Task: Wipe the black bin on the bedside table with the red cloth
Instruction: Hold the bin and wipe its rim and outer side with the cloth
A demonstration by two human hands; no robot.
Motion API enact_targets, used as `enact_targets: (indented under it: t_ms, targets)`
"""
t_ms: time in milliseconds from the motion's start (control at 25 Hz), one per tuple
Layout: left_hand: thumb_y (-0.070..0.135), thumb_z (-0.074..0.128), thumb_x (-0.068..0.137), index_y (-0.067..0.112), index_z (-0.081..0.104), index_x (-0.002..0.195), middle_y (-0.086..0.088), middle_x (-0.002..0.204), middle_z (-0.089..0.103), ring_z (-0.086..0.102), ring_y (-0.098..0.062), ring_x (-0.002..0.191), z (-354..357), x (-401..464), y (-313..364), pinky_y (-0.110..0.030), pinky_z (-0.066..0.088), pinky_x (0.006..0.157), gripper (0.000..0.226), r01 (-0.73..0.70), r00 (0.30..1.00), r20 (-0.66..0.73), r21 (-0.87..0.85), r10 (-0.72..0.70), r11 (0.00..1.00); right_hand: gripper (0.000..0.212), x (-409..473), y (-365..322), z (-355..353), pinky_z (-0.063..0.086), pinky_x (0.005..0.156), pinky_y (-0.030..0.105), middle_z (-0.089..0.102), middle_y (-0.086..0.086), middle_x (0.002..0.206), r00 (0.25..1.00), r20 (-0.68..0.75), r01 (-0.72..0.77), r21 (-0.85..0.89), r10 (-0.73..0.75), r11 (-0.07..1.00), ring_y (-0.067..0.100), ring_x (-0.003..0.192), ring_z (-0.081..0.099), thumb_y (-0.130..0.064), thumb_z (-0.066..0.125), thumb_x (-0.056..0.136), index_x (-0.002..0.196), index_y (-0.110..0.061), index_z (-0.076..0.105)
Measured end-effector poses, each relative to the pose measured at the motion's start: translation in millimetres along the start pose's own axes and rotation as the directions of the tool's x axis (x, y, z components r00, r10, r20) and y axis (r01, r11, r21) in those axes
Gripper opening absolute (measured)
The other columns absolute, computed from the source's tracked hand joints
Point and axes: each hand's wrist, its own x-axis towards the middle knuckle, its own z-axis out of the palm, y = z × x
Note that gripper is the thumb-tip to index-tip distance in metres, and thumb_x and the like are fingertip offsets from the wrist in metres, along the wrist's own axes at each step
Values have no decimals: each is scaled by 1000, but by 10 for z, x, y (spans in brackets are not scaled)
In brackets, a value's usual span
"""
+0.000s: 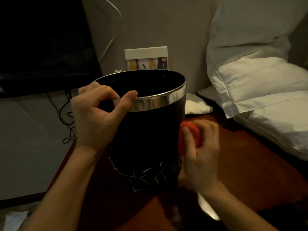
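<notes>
Head view looks down on a black bin (146,135) standing upright on the dark reddish-brown surface (241,172) of the bedside table, its shiny metal band running round the open rim and pale scratch-like marks scattered near its base. The left hand (98,117) grips the near left part of that rim: the fingers (98,88) curl over the edge into the opening while the thumb lies along the metal band outside, so the hand is clamped on the bin. The right hand (202,150) is pressed against the bin's right side, low on the wall, with the red cloth (191,132) bunched between its fingers and the black wall; those fingers are closed round the cloth, which shows only as a reddish wad above the knuckles. This hand is a little blurred. Behind the bin, a small card (146,58) with pale and yellow panels leans upright against the wall, and a tiny round cap just beside it is too small to make out. To the right, white pillows (260,77) are piled on the bed, one corner reaching close to the surface. To the left a dark screen (43,40) stands, with black cables (65,117) dangling below it toward the floor.
</notes>
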Motion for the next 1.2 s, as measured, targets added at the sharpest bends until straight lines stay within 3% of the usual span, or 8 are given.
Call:
enact_targets:
  t_ms: [120, 200, 360, 600, 680, 840, 1000, 1200]
  targets:
    - [41, 65, 88, 9, 55, 59, 12, 65, 52, 46, 4, 66, 0, -7, -11, -22, 32, 77, 44, 1, 1000, -11, -4, -1, 1000, 9, 142, -122, 36, 44, 79, 14, 56, 2, 105, 988, -129, -73, 95, 85, 993, 8, 94, 57, -28, 62, 95, 103, -26, 58]
    - [39, 65, 88, 9, 55, 58, 9, 63, 50, 45, 3, 66, -3, -12, -22, -21, 32, 78, 43, -4, 1000, -16, -3, 4, 1000, 16, -213, -146, 70, 42, 84, 12, 54, 2, 110, 1000, -20, 10, 55, -9, 998, 8, 99, 56, -30, 63, 94, 106, -19, 63]
    - [43, 63, 89, 8, 55, 58, 12, 58, 46, 44, 1, 65, -1, -3, -4, -22, 32, 78, 47, 8, 1000, 3, -21, -8, 1000, 19, -835, -5, 180, 50, 76, 37, 52, 1, 111, 919, 239, 338, -72, -313, 938, 20, 96, 56, -32, 66, 95, 105, -16, 68]
    - [40, 64, 88, 4, 57, 59, 10, 61, 48, 44, 1, 65, -21, 6, -3, -21, 31, 78, 47, 6, 1000, 7, -1, -6, 1000, 10, -351, 35, 20, 49, 82, 29, 51, -6, 109, 989, -43, -137, 28, 138, 990, 6, 100, 56, -31, 60, 95, 103, -25, 60]
    - [40, 64, 89, 4, 58, 59, 7, 60, 50, 44, -1, 64, -13, 8, -14, -20, 31, 79, 47, 4, 1000, 13, -4, -4, 1000, 11, -443, -32, 95, 48, 82, 26, 52, -4, 108, 991, -63, -116, 27, 118, 993, 8, 100, 57, -27, 62, 94, 103, -21, 62]
    - [43, 65, 88, 10, 57, 60, 13, 60, 50, 45, 2, 65, -30, 10, -38, -20, 32, 78, 44, 19, 1000, 23, -24, -19, 1000, 16, -765, -179, 148, 44, 80, 8, 49, -14, 114, 986, 156, -84, 118, 65, 989, 4, 103, 56, -38, 60, 93, 108, -34, 60]
    - [47, 64, 87, 15, 57, 60, 22, 63, 52, 47, 4, 67, -29, 39, -28, -16, 31, 77, 43, 18, 999, 34, -11, -17, 1000, 9, -507, -65, 121, 41, 82, 9, 53, -6, 108, 994, 21, -105, 62, 104, 992, 5, 100, 56, -29, 59, 97, 103, -24, 62]
    - [50, 63, 87, 11, 58, 60, 10, 71, 55, 48, 4, 67, -24, 45, -24, -17, 31, 77, 47, 31, 999, 43, 3, -31, 1000, 5, -23, -3, 105, 40, 77, 6, 56, -2, 104, 970, -59, -230, 66, 234, 971, 3, 93, 55, -20, 61, 99, 102, -24, 59]
